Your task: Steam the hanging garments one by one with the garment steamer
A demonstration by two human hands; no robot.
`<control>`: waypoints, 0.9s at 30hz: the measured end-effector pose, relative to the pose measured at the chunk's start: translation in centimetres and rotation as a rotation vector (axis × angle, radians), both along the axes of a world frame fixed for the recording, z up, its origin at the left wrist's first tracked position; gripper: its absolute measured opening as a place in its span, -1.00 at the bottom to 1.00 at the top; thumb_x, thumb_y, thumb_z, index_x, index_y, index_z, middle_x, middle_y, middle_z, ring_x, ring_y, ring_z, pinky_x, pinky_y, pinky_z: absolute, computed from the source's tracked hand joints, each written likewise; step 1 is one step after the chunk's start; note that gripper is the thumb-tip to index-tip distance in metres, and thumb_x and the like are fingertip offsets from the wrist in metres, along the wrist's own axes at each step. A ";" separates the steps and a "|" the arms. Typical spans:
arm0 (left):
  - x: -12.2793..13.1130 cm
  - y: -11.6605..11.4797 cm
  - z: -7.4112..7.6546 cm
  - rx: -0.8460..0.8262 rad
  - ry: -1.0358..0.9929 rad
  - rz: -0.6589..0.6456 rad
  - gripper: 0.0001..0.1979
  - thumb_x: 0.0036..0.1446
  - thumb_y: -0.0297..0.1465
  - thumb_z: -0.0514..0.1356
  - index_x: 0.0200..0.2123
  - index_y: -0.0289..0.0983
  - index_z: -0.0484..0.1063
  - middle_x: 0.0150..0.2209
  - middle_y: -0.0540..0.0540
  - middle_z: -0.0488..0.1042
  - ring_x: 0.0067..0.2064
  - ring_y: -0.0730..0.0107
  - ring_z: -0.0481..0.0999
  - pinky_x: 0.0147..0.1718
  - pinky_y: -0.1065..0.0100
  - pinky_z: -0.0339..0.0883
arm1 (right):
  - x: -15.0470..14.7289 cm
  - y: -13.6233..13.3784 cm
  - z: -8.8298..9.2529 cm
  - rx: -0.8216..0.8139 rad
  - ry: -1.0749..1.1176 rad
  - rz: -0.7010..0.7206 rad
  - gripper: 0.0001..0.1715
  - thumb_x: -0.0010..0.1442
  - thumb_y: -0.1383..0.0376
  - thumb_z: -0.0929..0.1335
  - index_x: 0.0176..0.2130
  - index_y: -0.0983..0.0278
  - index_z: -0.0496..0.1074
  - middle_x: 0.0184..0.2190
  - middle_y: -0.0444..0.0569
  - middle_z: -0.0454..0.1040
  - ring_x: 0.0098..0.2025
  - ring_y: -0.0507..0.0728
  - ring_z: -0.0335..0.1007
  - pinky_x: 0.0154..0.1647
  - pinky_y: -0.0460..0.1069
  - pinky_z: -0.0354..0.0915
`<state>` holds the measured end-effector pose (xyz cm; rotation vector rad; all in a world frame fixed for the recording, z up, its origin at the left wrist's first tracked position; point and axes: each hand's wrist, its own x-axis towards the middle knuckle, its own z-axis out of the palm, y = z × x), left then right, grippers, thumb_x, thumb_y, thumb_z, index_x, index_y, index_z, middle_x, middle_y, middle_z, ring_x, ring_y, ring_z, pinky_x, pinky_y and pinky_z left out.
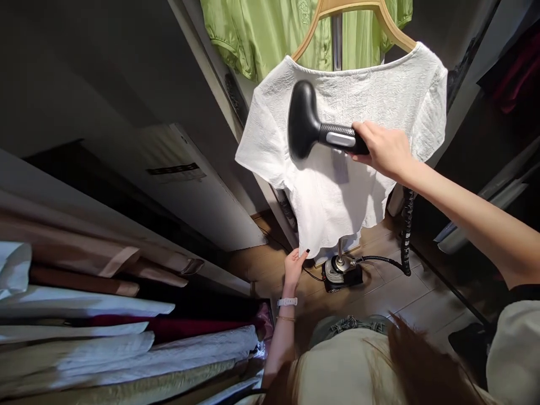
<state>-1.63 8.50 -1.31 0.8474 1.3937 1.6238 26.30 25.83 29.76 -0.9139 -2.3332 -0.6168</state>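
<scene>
1. The right hand (pixel 382 149) is closed firmly around the grip of a garment steamer head (pixel 304 119), holding it against the upper white crinkled blouse (pixel 337 197).
2. The left hand (pixel 294 267) pinches the blouse's hem between its fingertips.
3. The blouse hangs from a wooden hanger (pixel 358 22), above the steamer base (pixel 342 275) on the floor (pixel 405 304).

Blouse (pixel 320 191) on hanger (pixel 358 22), steamer base (pixel 342 273) on floor (pixel 392 298) below, garments (pixel 84 320) left

No text is legible, neither on the pale panel's blurred label (pixel 172 170) nor the garment steamer's handle (pixel 337 138).
</scene>
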 end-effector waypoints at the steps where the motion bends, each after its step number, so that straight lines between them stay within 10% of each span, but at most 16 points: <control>1: 0.2 -0.1 0.0 -0.002 -0.002 -0.004 -0.52 -0.14 -0.11 0.52 -0.26 -0.35 0.60 -0.28 -0.19 0.64 -0.19 0.20 0.61 -0.12 0.23 0.46 | 0.1 0.0 -0.1 -0.006 0.025 -0.012 -0.31 0.40 -0.03 0.24 0.29 0.34 0.16 0.00 0.24 0.46 -0.10 0.30 0.39 -0.28 0.02 0.13; 9: 1.0 0.0 -0.6 0.030 -0.043 -0.044 -0.50 -0.19 -0.09 0.53 -0.25 -0.33 0.64 -0.14 -0.22 0.66 -0.05 0.14 0.60 0.04 0.19 0.40 | 0.7 -0.7 -3.9 -0.074 -0.240 0.126 -0.45 0.42 -0.03 0.15 0.19 0.22 0.31 -0.11 0.10 0.50 -0.18 0.22 0.38 -0.34 0.01 0.15; 18: 1.3 -0.1 -1.4 -0.033 -0.091 0.007 -0.46 -0.34 -0.08 0.57 -0.34 -0.34 0.65 -0.26 -0.23 0.67 -0.23 0.17 0.62 -0.14 0.20 0.46 | 1.8 -0.4 1.6 0.043 -0.002 0.028 -0.31 0.40 -0.10 0.20 0.24 0.34 0.27 -0.07 0.18 0.47 -0.12 0.30 0.40 -0.29 0.04 0.17; 27: 1.1 -0.7 -1.2 -0.040 -0.091 -0.020 -0.41 -0.34 -0.02 0.56 -0.33 -0.34 0.60 -0.32 -0.21 0.65 -0.34 0.29 0.59 -0.28 0.28 0.49 | 1.6 -2.3 -4.0 -0.033 -0.365 0.094 -0.51 0.40 0.00 0.24 0.16 0.22 0.31 -0.15 0.06 0.51 -0.25 0.18 0.35 -0.48 -0.01 0.00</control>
